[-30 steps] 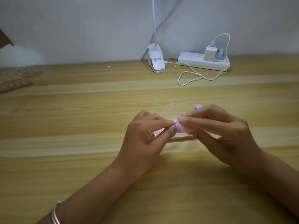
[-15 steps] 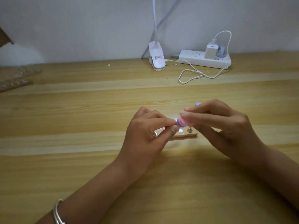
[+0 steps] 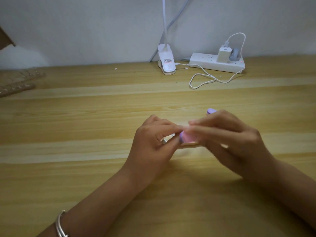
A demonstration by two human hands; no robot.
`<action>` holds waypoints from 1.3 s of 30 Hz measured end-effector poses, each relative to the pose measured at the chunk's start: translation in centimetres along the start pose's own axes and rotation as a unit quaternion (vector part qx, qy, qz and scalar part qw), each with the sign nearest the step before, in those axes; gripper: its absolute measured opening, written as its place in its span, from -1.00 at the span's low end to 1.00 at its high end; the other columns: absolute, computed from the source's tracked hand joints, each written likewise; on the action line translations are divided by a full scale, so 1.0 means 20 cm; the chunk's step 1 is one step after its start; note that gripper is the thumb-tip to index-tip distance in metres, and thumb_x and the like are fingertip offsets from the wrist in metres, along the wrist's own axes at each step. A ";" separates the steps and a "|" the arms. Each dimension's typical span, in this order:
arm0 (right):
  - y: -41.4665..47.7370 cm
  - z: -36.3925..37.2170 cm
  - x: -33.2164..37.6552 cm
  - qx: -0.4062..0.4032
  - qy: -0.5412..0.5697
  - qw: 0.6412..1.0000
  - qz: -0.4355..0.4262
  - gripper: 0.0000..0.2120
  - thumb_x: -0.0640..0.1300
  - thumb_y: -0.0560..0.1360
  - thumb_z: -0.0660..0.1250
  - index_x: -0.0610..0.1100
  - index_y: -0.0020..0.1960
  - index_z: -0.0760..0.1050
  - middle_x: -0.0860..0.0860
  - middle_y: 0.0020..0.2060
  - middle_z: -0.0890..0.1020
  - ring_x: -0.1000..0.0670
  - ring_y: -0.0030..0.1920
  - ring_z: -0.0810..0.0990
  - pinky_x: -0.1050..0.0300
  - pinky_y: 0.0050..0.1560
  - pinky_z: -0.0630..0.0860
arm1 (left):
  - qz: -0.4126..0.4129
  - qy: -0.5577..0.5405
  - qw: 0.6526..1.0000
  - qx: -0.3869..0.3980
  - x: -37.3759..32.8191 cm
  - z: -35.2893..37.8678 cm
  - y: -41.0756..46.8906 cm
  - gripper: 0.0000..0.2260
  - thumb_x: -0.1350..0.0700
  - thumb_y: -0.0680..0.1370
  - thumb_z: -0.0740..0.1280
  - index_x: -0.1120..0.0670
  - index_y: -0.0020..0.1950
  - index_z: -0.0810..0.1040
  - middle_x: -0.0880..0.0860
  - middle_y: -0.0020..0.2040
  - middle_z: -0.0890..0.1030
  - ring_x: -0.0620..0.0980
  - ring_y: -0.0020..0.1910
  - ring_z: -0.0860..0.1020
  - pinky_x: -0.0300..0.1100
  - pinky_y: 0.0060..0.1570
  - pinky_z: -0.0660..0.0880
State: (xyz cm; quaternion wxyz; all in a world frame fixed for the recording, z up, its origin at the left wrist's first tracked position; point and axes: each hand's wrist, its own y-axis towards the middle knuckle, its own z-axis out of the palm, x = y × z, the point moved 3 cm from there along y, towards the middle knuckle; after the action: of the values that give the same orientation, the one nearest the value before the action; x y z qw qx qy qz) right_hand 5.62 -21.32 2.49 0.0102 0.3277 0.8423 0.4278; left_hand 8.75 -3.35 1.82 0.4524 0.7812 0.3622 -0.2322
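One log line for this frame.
left hand pinches pink tool tip | right hand grips pink tool | wooden strip beneath, on table

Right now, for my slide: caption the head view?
Left hand and right hand pinch a pink piece at the desk.

Wood, plastic, metal
The surface (image 3: 85, 117) is smooth grained wood with a soft sheen; power strip (image 3: 205, 63) and clip lamp (image 3: 166, 65), white glossy plastic; bracelet (image 3: 59, 224) and small bolt (image 3: 165, 141), shiny metal; pink-purple piece (image 3: 187, 138), smooth plastic.
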 end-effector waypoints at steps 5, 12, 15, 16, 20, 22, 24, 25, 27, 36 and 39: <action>-0.01 -0.01 -0.01 -0.018 0.018 0.999 0.024 -0.72 -0.36 0.53 0.39 -0.21 0.23 0.58 -0.11 0.01 0.68 -0.08 0.06 0.68 -0.07 0.18 0.56 | -0.023 -0.038 0.999 0.002 0.01 0.00 0.00 -0.89 0.08 0.49 0.42 -0.03 -0.04 0.73 -0.16 -0.20 0.68 -0.10 -0.20 0.47 -0.18 -0.15 0.43; -0.01 -0.05 -0.05 -0.040 0.017 0.997 0.069 -0.72 -0.32 0.52 0.43 -0.21 0.22 0.59 -0.09 -0.04 0.67 -0.06 -0.01 0.68 -0.15 0.11 0.60 | -0.037 -0.073 0.997 0.011 0.00 0.00 0.00 -0.90 0.08 0.49 0.42 -0.02 -0.06 0.72 -0.21 -0.25 0.67 -0.10 -0.23 0.50 -0.23 -0.18 0.44; -0.02 -0.01 0.02 -0.030 0.037 0.998 0.028 -0.75 -0.28 0.55 0.42 -0.20 0.22 0.59 -0.06 -0.02 0.68 0.03 0.00 0.65 0.00 0.20 0.57 | -0.032 -0.087 0.996 0.007 0.00 -0.01 0.00 -0.86 0.12 0.49 0.42 -0.06 0.00 0.70 -0.21 -0.26 0.66 -0.06 -0.25 0.51 -0.13 -0.20 0.48; -0.01 -0.01 0.01 -0.028 0.034 0.999 0.027 -0.75 -0.29 0.55 0.43 -0.20 0.22 0.59 -0.06 -0.03 0.68 0.03 0.00 0.65 0.01 0.21 0.57 | -0.032 -0.088 0.996 0.005 0.00 -0.01 0.00 -0.86 0.12 0.49 0.42 -0.07 0.00 0.70 -0.21 -0.26 0.66 -0.06 -0.25 0.51 -0.11 -0.20 0.49; -0.01 -0.04 -0.03 -0.048 0.023 0.996 0.077 -0.76 -0.30 0.52 0.44 -0.19 0.18 0.62 -0.06 -0.07 0.66 -0.02 -0.04 0.66 -0.12 0.11 0.59 | -0.031 -0.088 0.995 0.020 -0.01 0.00 0.00 -0.90 0.09 0.50 0.42 -0.09 -0.05 0.71 -0.19 -0.27 0.66 -0.05 -0.24 0.50 -0.13 -0.19 0.47; -0.01 -0.01 0.02 -0.046 0.030 0.997 0.045 -0.79 -0.28 0.55 0.44 -0.15 0.18 0.61 -0.04 -0.05 0.67 0.01 -0.03 0.66 -0.10 0.14 0.58 | -0.027 -0.097 0.995 0.023 -0.01 0.00 0.00 -0.86 0.11 0.49 0.43 -0.10 -0.01 0.71 -0.17 -0.26 0.67 -0.05 -0.24 0.50 -0.10 -0.20 0.47; -0.01 -0.01 0.03 -0.039 0.028 0.999 0.021 -0.78 -0.27 0.55 0.43 -0.14 0.18 0.59 -0.05 -0.04 0.67 0.04 -0.01 0.64 -0.08 0.16 0.57 | -0.032 -0.101 0.994 0.022 0.00 -0.01 0.00 -0.85 0.12 0.49 0.43 -0.09 -0.01 0.72 -0.16 -0.24 0.68 -0.04 -0.23 0.51 -0.06 -0.19 0.48; -0.01 -0.02 0.01 -0.037 0.023 0.999 0.032 -0.77 -0.28 0.54 0.44 -0.15 0.19 0.59 -0.06 -0.05 0.67 0.02 -0.02 0.64 -0.10 0.15 0.57 | -0.035 -0.098 0.994 0.023 0.01 0.00 0.00 -0.88 0.11 0.49 0.43 -0.07 -0.03 0.72 -0.15 -0.24 0.68 -0.03 -0.23 0.51 -0.06 -0.19 0.48; -0.01 -0.04 -0.03 -0.042 0.017 0.997 0.068 -0.76 -0.31 0.52 0.44 -0.19 0.18 0.61 -0.06 -0.08 0.66 -0.02 -0.04 0.65 -0.13 0.11 0.58 | -0.037 -0.090 0.995 0.025 0.01 0.00 0.00 -0.91 0.08 0.50 0.43 -0.07 -0.06 0.72 -0.15 -0.25 0.68 -0.04 -0.23 0.51 -0.10 -0.18 0.48; -0.01 -0.04 -0.07 -0.014 -0.001 0.999 0.045 -0.67 -0.41 0.50 0.39 -0.21 0.24 0.58 -0.10 0.03 0.66 -0.09 0.07 0.67 -0.13 0.14 0.57 | -0.011 0.002 1.000 0.009 -0.02 -0.01 0.00 -0.93 0.08 0.47 0.44 -0.02 -0.12 0.73 -0.13 -0.22 0.68 -0.05 -0.12 0.51 -0.26 -0.12 0.41; -0.03 -0.02 -0.04 0.002 0.000 1.000 0.029 -0.67 -0.41 0.50 0.38 -0.21 0.24 0.60 -0.11 0.05 0.66 -0.05 0.10 0.66 -0.14 0.18 0.54 | -0.003 0.020 1.000 -0.003 -0.03 -0.02 0.00 -0.92 0.10 0.46 0.45 -0.01 -0.08 0.74 -0.13 -0.22 0.67 -0.01 -0.12 0.51 -0.24 -0.15 0.41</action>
State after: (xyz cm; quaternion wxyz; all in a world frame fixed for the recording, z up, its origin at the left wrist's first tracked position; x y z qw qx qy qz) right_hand 5.87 -22.34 2.05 -0.0034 0.3523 0.8333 0.4259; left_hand 8.34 -3.26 2.34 0.4464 0.7831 0.3743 -0.2175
